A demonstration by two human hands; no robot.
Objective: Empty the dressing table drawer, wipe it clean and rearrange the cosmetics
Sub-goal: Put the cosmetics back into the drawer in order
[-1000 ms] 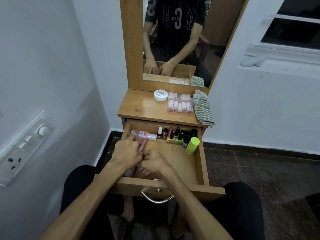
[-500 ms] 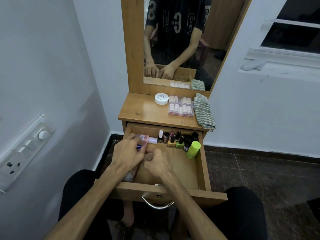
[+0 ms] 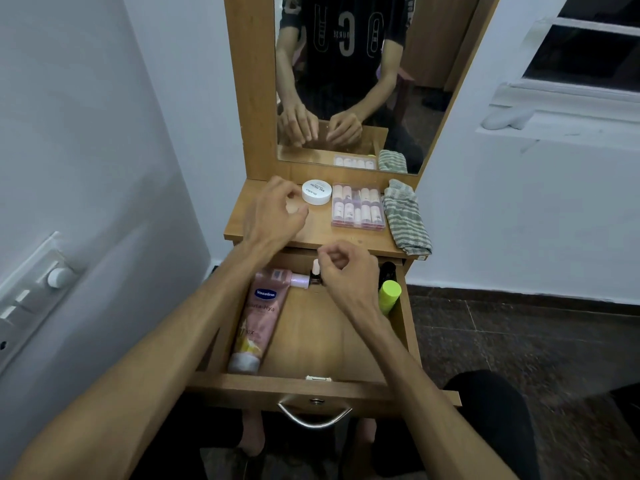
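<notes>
The drawer (image 3: 403, 327) is pulled fully open below the tabletop (image 3: 311, 233). A pink tube (image 3: 258, 320) lies along the drawer's left wall, cap toward the rear-left corner and crimped end near the front edge. A small white-capped bottle (image 3: 315, 273) stands at the rear edge just beside the tube cap. A green-capped bottle (image 3: 388, 295) leans against the right wall near the rear-right corner, with a dark bottle (image 3: 388, 270) behind it. The rest of the rear row is hidden by the right hand. The left hand (image 3: 273, 216) hovers over the tabletop's left half, fingers loosely curled with thumb and forefinger close together; whether they pinch anything cannot be told. The right hand (image 3: 349, 275) is above the drawer's rear edge, fingers bent inward in a narrow curl; no held item is visible. On the tabletop, a white round tin (image 3: 316, 191) sits near the rear edge, a clear case (image 3: 357, 210) of small bottles lies just right of it, and a striped cloth (image 3: 405, 216) drapes over the right edge.
</notes>
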